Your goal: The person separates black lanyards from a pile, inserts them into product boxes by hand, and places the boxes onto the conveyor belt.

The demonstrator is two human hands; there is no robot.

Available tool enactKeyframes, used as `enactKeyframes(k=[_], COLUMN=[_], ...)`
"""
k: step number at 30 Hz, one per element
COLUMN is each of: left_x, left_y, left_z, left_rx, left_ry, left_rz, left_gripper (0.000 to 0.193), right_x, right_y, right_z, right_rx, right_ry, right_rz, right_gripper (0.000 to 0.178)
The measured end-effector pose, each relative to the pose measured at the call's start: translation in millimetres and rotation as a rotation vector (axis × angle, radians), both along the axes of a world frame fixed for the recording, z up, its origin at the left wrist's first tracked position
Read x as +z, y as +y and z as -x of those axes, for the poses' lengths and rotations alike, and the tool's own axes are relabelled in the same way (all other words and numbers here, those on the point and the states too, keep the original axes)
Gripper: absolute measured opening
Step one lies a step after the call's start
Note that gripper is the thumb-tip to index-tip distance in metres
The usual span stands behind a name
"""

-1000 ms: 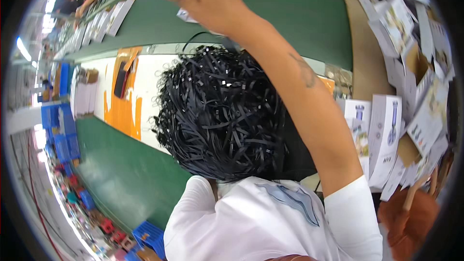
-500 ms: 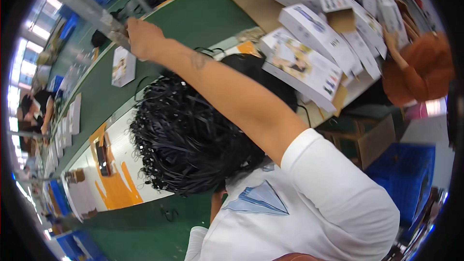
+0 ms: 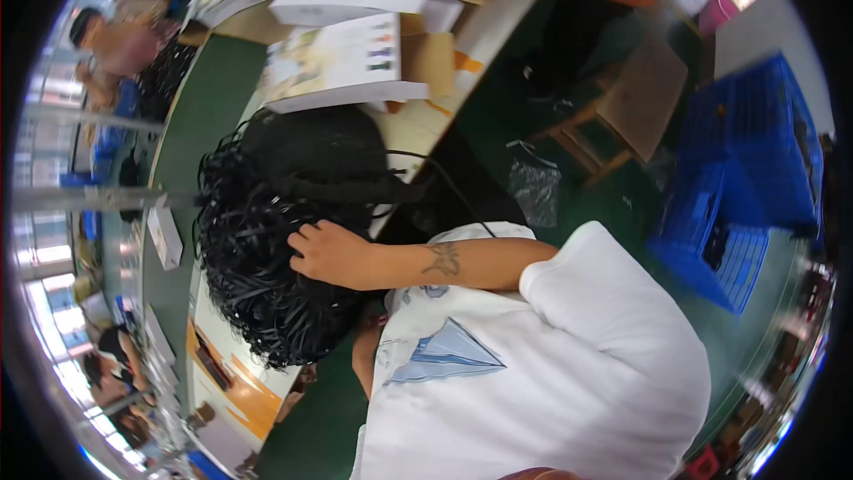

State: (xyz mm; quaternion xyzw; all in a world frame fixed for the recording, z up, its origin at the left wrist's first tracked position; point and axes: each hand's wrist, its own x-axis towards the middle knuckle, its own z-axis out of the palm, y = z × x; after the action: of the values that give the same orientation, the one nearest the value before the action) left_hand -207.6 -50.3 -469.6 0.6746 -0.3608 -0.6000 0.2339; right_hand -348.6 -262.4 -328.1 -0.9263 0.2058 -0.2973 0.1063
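My right hand (image 3: 333, 253) rests on a large bundle of glossy black curled strips (image 3: 258, 289), its fingers bent in against them. The right forearm crosses in front of my white shirt with a blue printed shape. A smooth black part (image 3: 311, 151) adjoins the far side of the bundle, and a black cord runs off to its right. Only a piece of my left arm shows, below the bundle; the left hand is hidden beneath or behind it.
White printed boxes (image 3: 333, 62) are piled on the table beyond the bundle. Orange tape and a dark slim object (image 3: 213, 360) lie at the near left. Metal poles (image 3: 98, 199) stand left. A wooden stool (image 3: 635, 102) and blue crates (image 3: 755, 151) are right; other people are around.
My right hand has left the grey metal pole and come back onto the black bundle, bending the arm. The view has turned to the right.
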Motion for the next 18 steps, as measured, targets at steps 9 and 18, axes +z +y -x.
enactKeyframes(k=[9, 18], left_x=[106.0, 229.4], left_y=[-35.5, -76.8], left_z=[46.4, 73.0], left_rx=[-0.216, 0.375], left_ry=[-0.007, -0.569], left_rz=[-0.059, 1.026], left_gripper=[0.046, 0.049], right_x=[-2.2, 57.6], right_y=[-10.8, -22.5], right_z=[23.9, 69.1], right_rx=[0.155, 0.674], right_ry=[-0.395, -0.797], right_rz=[-0.233, -0.778], right_gripper=[0.01, 0.033])
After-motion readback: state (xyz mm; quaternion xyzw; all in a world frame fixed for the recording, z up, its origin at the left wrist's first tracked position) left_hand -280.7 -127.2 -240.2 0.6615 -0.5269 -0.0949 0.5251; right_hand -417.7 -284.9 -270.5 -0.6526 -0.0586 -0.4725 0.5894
